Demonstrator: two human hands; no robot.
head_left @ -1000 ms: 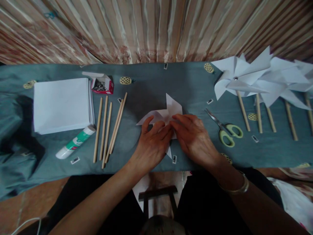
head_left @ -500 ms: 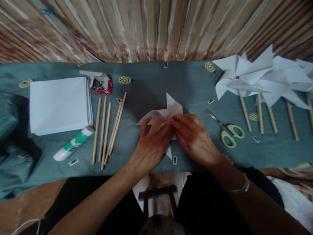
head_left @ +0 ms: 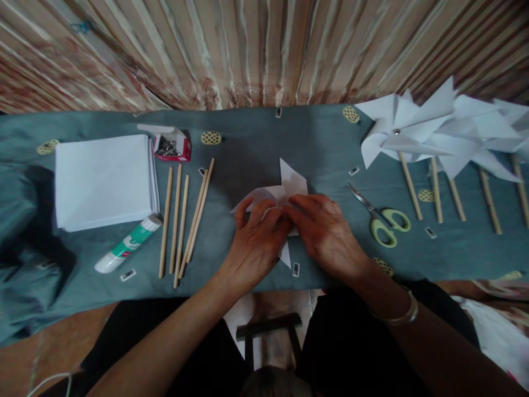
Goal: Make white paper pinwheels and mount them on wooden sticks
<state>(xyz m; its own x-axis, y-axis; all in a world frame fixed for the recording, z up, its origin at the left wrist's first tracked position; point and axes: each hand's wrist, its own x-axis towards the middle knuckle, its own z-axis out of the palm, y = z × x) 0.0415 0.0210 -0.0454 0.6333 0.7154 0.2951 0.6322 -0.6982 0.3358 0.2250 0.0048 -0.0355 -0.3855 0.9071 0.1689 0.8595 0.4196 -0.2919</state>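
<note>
A partly folded white paper pinwheel (head_left: 291, 182) lies flat on the blue-grey cloth (head_left: 256, 138) in front of me. My left hand (head_left: 256, 245) presses on its near left part, fingers curled down onto the paper. From the right, my right hand (head_left: 324, 231) holds the folds at the centre, its fingertips meeting those of the left. Both hands cover most of the sheet; only two points and a small lower tip show.
Left of my hands lie several wooden sticks (head_left: 182, 220), a glue stick (head_left: 128, 245), a stack of white paper (head_left: 103, 182) and a small red box of pins (head_left: 171, 146). Green-handled scissors (head_left: 382, 220) lie to the right. Finished pinwheels on sticks (head_left: 433, 132) fill the far right.
My left fingers have curled in more tightly over the paper's centre. The right hand and the paper stay where they were.
</note>
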